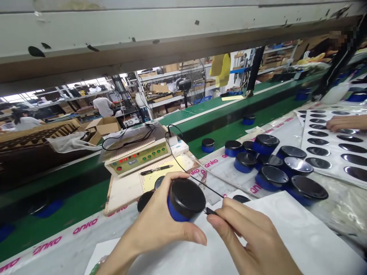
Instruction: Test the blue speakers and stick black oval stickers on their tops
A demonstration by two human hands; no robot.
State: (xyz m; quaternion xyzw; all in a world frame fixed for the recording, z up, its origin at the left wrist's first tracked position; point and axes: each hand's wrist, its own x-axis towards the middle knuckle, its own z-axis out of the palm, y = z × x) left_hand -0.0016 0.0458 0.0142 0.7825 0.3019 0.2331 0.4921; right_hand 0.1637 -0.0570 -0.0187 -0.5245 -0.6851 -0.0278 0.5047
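My left hand (pixel 160 221) is wrapped round a round blue case with a black top (pixel 187 196), tilted so its top faces me. Close to the case's right edge, my right hand (pixel 246 229) pinches a slim black probe (pixel 211 211) with a thin metal tip. The tip is at or just beside the rim; I cannot tell whether it touches. A black cable (pixel 197 177) runs from near a tester box (pixel 137 154) towards my right hand. White paper (pixel 286 233) lies beneath both hands. Part of another black round piece (pixel 145 200) shows behind my left hand.
Several black-and-blue cases (pixel 271 177) stand grouped at right. Beyond them, another person's hand (pixel 348 123) touches a sheet of black oval stickers (pixel 318 142). A pen (pixel 156 170) lies before the tester. A green conveyor belt (pixel 197 128) crosses behind; a beam (pixel 143 34) hangs overhead.
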